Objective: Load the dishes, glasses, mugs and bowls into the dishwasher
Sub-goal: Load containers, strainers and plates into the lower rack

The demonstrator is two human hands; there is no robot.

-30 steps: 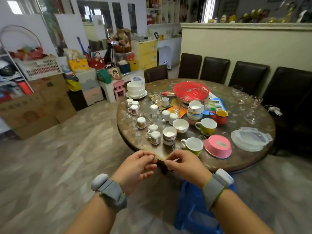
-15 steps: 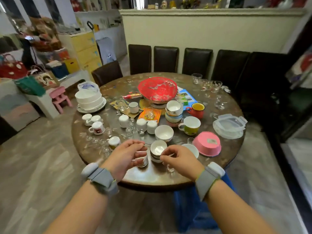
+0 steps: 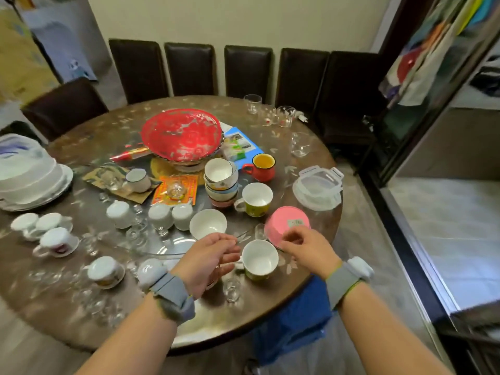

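A round table [image 3: 243, 320] carries many dishes. My left hand [image 3: 208, 262] hovers with relaxed fingers over the near part, just left of a green mug with a white inside [image 3: 259, 259], and holds nothing. Loosely curled, my right hand [image 3: 305, 247] sits right of that mug, its fingertips at the near edge of an upturned pink bowl [image 3: 286, 226]; I see nothing in it. Behind lie a white bowl [image 3: 207, 223], a stack of bowls [image 3: 220, 182], a yellow-green mug [image 3: 255, 198] and a red mug [image 3: 262, 165]. No dishwasher shows.
A red platter [image 3: 182, 135] fills the table's middle, stacked white plates [image 3: 29, 180] stand far left, glasses [image 3: 266, 112] at the back right, a lidded plastic box [image 3: 318, 185] on the right. Dark chairs [image 3: 247, 71] line the wall. A blue stool [image 3: 292, 328] stands under the near edge.
I have stepped closer and turned right. Both hands have moved forward from the table's edge to either side of the green mug, the right one reaching the pink bowl.
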